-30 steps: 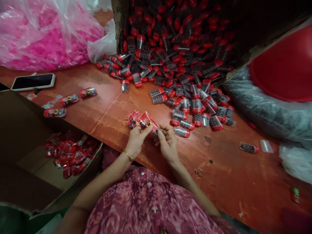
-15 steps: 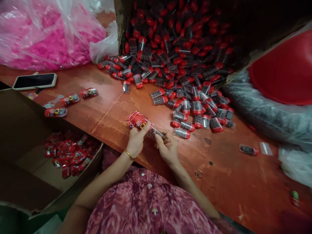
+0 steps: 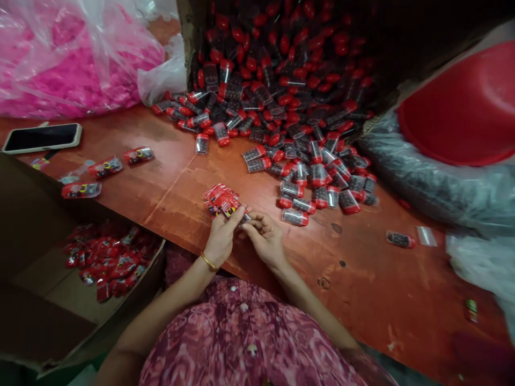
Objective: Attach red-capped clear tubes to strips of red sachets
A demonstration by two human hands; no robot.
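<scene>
Red printed wrappers (image 3: 220, 199) lie fanned in a small stack over the near part of the surface (image 3: 177, 177), in front of the person's body. The left hand (image 3: 220, 236) is closed on the stack, its thumb pressed on top near the lower right corner. The right hand (image 3: 264, 236) is partly curled at that same corner, thumb and fingers close together beside a small dark-filled container (image 3: 245, 218); I cannot tell how firmly they grip it. A gold bracelet (image 3: 209, 261) circles the left wrist.

Just to the right and beyond the hands, a loose heap of clear, dark-filled containers with red ends (image 3: 300, 174) spreads back into a shadowed cardboard box (image 3: 185, 48). Left of the stack lie 3 wrapped packets (image 3: 139, 155), and beyond them a phone (image 3: 42, 138) rests face up. More red packets (image 3: 115, 262) fill part of an open carton (image 3: 44, 268) below the left edge. Farther off, a clear bag of pink pieces (image 3: 72, 69) stands at the far left, while a red basin (image 3: 462, 107) sits on a plastic bag (image 3: 426, 171) at the right.
</scene>
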